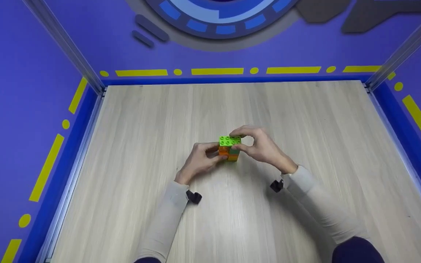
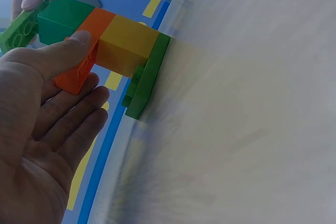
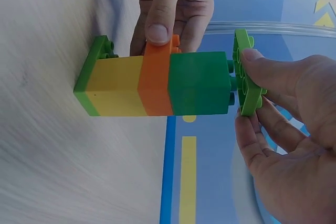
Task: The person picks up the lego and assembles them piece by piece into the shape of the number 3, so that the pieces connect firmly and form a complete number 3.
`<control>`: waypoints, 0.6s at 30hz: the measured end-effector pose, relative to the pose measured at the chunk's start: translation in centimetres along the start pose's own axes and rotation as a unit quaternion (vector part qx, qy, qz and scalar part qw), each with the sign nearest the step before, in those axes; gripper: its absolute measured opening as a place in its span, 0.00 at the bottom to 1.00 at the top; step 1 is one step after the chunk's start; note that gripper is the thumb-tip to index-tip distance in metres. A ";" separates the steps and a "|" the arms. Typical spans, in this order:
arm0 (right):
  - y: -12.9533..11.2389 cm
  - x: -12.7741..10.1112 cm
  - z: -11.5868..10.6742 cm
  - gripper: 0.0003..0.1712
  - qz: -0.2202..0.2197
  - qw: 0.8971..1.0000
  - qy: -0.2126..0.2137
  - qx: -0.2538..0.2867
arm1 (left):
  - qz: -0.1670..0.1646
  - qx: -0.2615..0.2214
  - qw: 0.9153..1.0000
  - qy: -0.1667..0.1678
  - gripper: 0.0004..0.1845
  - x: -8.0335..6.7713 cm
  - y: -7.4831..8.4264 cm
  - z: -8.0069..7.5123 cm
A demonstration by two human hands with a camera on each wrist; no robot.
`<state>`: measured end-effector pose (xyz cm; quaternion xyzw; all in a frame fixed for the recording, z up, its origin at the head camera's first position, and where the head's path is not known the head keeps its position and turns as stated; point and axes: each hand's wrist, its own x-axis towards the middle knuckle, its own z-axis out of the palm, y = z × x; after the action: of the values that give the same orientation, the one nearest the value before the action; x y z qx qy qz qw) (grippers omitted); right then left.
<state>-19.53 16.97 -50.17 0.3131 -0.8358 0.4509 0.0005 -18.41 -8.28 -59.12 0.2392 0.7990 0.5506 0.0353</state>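
Left hand (image 1: 199, 160) is pinching one orange brick (image 3: 155, 80) in a four-piece stack (image 1: 229, 151); right hand (image 1: 260, 146) is gripping one lime plate (image 1: 230, 140) above it.

Lime-green plate (image 3: 245, 74), dark green brick (image 3: 199, 83), orange brick (image 3: 155, 82), yellow brick (image 3: 115, 87), seemingly pale wood-grain table (image 1: 305, 117).

right hand (image 3: 283, 145) cut off, table (image 2: 252, 129) blurred
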 end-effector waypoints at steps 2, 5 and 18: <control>0.1 0.0 0.1 0.17 -0.002 1.000 0.001 -0.001 | 0.000 0.002 1.000 0.000 0.25 0.0 0.0 0.0; 0.2 0.0 0.2 0.17 -0.003 1.000 -0.001 -0.003 | 0.000 0.002 1.000 0.001 0.25 0.0 0.0 0.0; 0.1 -0.2 0.5 0.16 0.012 1.000 -0.006 0.007 | 0.003 -0.009 1.000 -0.001 0.25 0.0 -0.1 0.1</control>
<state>-19.31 16.72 -50.64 0.3059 -0.8365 0.4545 -0.0120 -18.42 -8.25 -59.21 0.2416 0.7934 0.5575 0.0370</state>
